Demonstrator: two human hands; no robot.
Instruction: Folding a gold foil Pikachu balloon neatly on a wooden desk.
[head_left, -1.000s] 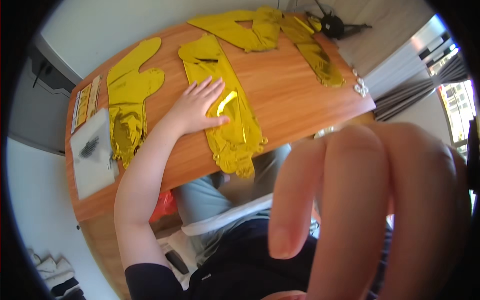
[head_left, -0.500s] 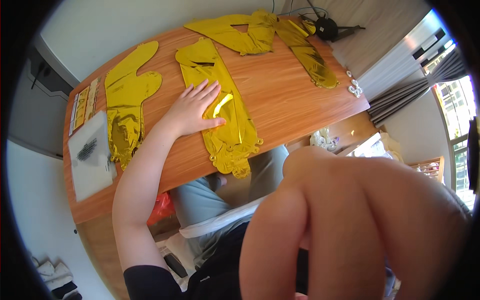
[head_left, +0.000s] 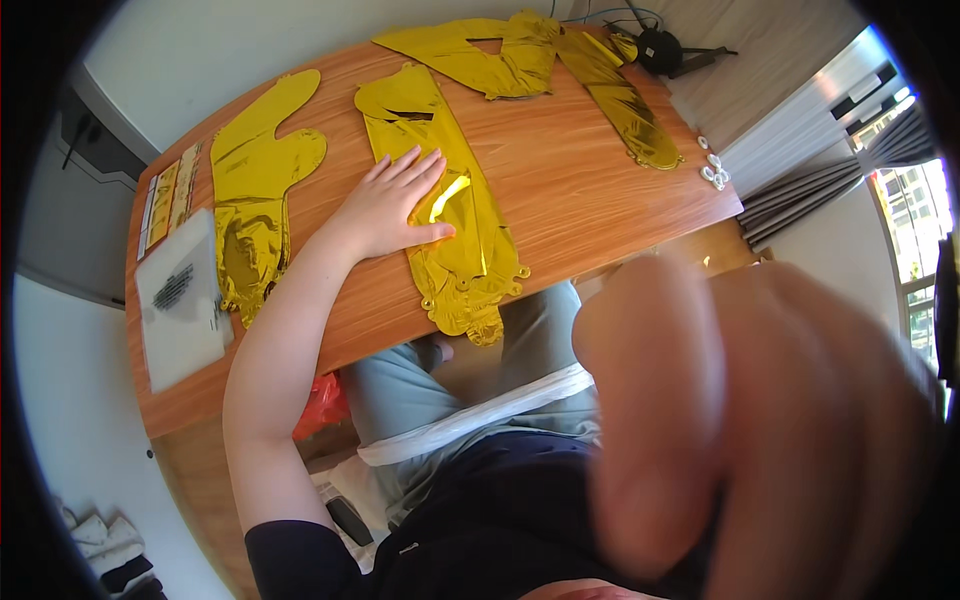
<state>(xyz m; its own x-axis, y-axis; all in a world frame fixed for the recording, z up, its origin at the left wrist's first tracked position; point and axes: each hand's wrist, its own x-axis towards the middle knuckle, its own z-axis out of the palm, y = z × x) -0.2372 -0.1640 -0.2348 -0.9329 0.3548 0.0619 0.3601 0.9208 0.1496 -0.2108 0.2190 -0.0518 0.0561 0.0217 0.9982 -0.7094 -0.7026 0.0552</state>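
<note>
My left hand (head_left: 393,207) lies flat, fingers spread, on a gold foil balloon (head_left: 470,245). That balloon is deflated, and its crumpled, tabbed end hangs over the near table edge. My right hand (head_left: 760,400) is large, raised close to the camera at the right; motion smears its fingers, so whether it holds anything is hidden. Left of my left hand rests another flat gold foil balloon (head_left: 250,170) with a curved outline. Toward the back lies a gold foil balloon with a triangular opening (head_left: 520,70), and a long gold foil strip (head_left: 630,115) extends right of it.
The wooden table (head_left: 560,190) bears a translucent plastic sleeve (head_left: 185,330) and a printed card (head_left: 168,205) at its left edge. Small white rings (head_left: 714,172) sit near the right corner. A black stand (head_left: 660,50) is at the back right. A red bag (head_left: 322,408) shows below the table.
My right hand has shifted to the right, uncovering more of my dark shirt and the white band over my lap. My left hand stays on the balloon.
</note>
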